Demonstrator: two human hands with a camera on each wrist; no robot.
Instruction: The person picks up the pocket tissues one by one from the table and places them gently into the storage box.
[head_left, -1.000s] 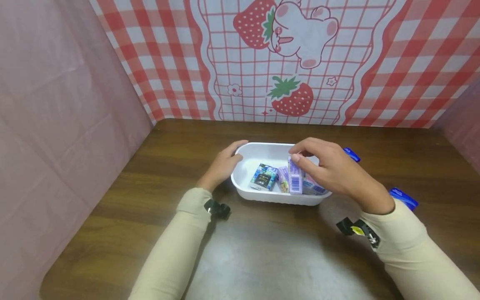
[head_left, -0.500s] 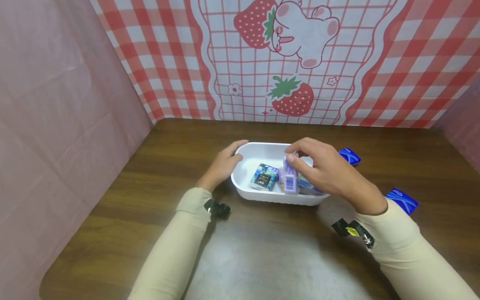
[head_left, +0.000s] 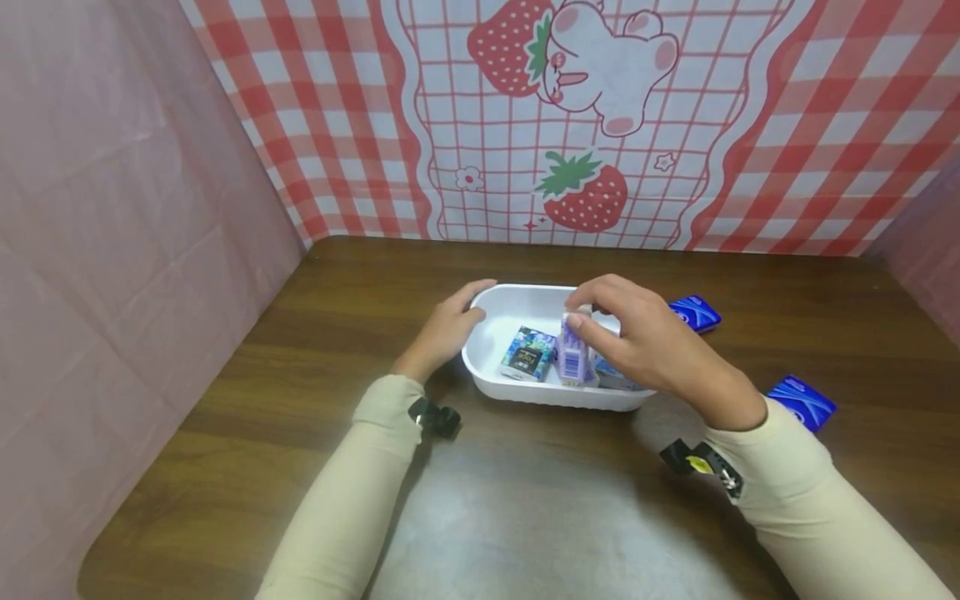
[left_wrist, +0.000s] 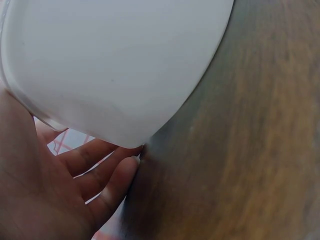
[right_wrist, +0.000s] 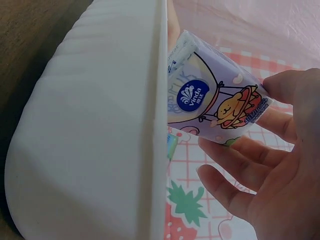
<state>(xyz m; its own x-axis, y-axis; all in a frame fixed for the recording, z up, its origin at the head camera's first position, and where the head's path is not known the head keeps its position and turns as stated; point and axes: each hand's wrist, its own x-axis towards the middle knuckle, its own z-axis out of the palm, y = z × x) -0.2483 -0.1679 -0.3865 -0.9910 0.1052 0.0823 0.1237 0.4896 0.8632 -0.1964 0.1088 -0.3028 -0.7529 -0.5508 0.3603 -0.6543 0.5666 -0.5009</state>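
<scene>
My right hand [head_left: 637, 333] pinches a purple Vinda pocket tissue pack [right_wrist: 220, 95] by its upper end between thumb and fingers. The pack stands on end inside a white plastic basin [head_left: 540, 296], its lower part hidden behind the near wall in the right wrist view. At the basin's left end, my left hand [head_left: 442, 329] holds the rim. Its fingers [left_wrist: 97, 172] lie along the outer wall in the left wrist view. Left of the purple pack lies a blue-green floral tissue pack [head_left: 528, 354]. Another bluish pack [head_left: 615, 375] lies to its right, partly under my right hand.
Two blue packs lie on the wooden table [head_left: 510, 500] to the right: one [head_left: 696, 313] behind my right hand, the other [head_left: 802, 402] beside the right sleeve. A red-and-white checked cloth [head_left: 337, 108] hangs behind the table, and a pink cloth [head_left: 127, 208] at the left.
My right hand has shifted slightly left with the purple tissue pack, closer to the floral pack. More of the two blue packs on the table shows. The left hand and basin stay put.
</scene>
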